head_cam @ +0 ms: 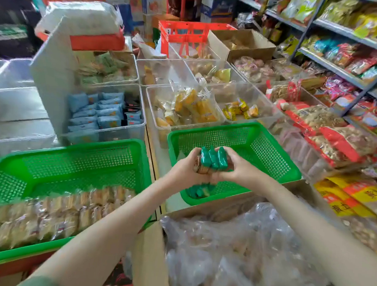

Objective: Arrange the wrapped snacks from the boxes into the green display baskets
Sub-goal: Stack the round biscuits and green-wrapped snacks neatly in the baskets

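Note:
Both hands hold a small bunch of green-wrapped snacks (213,159) between them, above the right green basket (267,148). My left hand (187,168) grips the bunch from the left and my right hand (237,167) grips it from the right. A few more green-wrapped snacks (198,190) lie at that basket's near edge. The left green basket (54,162) holds rows of clear-wrapped pastries (50,216). A cardboard box (150,256) lined with a clear plastic bag of snacks (242,253) sits close in front of me.
Clear bins of wrapped snacks stand behind the baskets, among them blue packets (100,112) and yellow ones (194,107). Red-labelled bags (331,135) pile up at the right under metal shelves (345,49). A red crate (186,35) and an open carton (241,43) stand at the back.

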`<state>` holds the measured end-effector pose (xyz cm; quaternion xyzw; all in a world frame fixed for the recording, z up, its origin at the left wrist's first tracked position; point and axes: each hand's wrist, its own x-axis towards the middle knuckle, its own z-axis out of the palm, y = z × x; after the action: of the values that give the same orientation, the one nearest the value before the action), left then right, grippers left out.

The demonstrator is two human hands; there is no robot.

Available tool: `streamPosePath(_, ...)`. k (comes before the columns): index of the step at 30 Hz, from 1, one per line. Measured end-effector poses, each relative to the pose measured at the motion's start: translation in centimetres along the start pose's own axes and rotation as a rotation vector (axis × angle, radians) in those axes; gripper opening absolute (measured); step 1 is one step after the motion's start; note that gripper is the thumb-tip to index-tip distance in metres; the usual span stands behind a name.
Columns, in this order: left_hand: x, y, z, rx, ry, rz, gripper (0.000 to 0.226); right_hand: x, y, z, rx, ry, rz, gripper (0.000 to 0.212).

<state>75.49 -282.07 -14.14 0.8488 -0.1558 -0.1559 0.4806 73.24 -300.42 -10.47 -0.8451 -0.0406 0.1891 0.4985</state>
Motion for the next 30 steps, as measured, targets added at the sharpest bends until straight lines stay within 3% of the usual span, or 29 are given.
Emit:
streamPosePath(5,6.3,-2.3,4.3,0.065,0.006,0.033,0.069,4.8,4.9,-3.0,-0.131,0.001,0.05,0.054)
streamPosePath(11,9.6,-7.2,8.4,0.07,-0.114,-0.08,0.062,10.1,11.0,-3.0,-0.437,-0.204,0.138,0.052)
streamPosePath(14,10.6,-7.5,9.0,0.169,-0.277,-0.162,0.071,11.6,12.3,-3.0,-0.523,-0.388,0.226,0.071)
streamPosePath(17,11.2,-6.9,8.5,0.41,-0.421,-0.175,0.087,12.5,13.4,-3.2,-0.594,-0.541,0.299,0.095)
streamPosePath(20,11.2,-6.0,6.4,0.457,-0.481,-0.217,0.097,13.0,13.9,-4.1,-0.545,-0.616,0.351,0.103)
streamPosePath(24,11.0,-6.4,4.2,0.299,-0.369,-0.311,0.079,13.3,13.7,-3.7,-0.104,-0.616,0.395,0.065)
streamPosePath(27,11.0,-6.7,3.9,0.318,-0.323,-0.282,0.054,13.6,13.6,-3.2,-0.093,-0.618,0.351,0.042)
streamPosePath(30,11.1,-6.7,3.7,0.558,-0.423,-0.234,0.047,13.9,14.1,-2.7,-0.198,-0.566,0.366,0.037)
